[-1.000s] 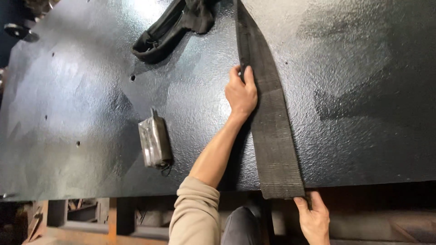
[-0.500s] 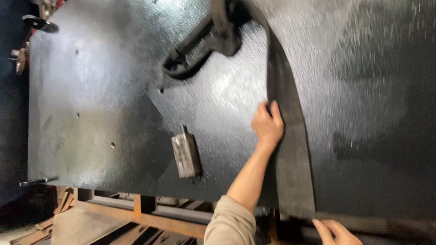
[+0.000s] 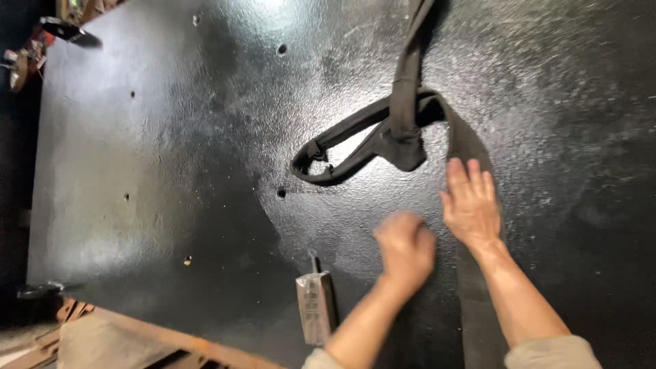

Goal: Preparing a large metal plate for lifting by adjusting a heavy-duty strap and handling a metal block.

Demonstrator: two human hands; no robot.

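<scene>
1. A small grey metal block (image 3: 315, 307) lies near the front edge of the dark surface (image 3: 171, 171); it touches neither hand.
2. The left hand (image 3: 405, 250) is blurred, fingers curled loosely, holding nothing visible, just left of the strap.
3. The right hand (image 3: 471, 205) lies flat, open, on the wide black strap (image 3: 471, 287); its looped end (image 3: 355, 147) lies farther off.

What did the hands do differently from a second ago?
The right hand came up from the table's near edge, where it held the end of the wide dark strap, and now lies flat on the strap. The left hand left the strap and is blurred, closed, beside it. The small metal block and the looped strap end stayed on the black table.
</scene>
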